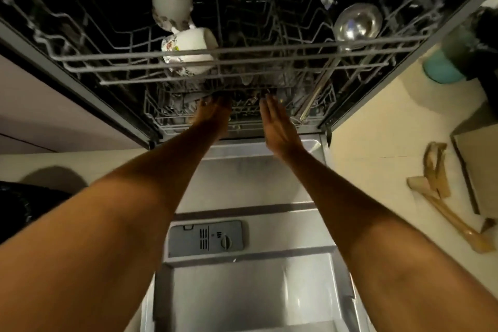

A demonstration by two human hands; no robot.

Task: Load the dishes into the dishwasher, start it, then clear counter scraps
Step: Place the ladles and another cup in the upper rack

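Observation:
The dishwasher stands open with its door [242,291] folded down below me. On the pulled-out upper rack [188,58] lie two white flowered mugs [188,46], one behind the other [169,0], and a steel ladle [355,23] at the right. Both my arms reach under that rack to the lower rack [167,118]. My left hand [213,114] has its fingertips hidden among the wires, so its grip is unclear. Beside it, my right hand [279,127] is flat with the fingers straight and holds nothing.
A banana peel [436,180] lies on the beige surface at the right, beside a dark box edge [469,170]. A teal object [442,67] sits farther back at the right. A black bag [16,205] is at the left. The detergent dispenser [204,237] is on the door.

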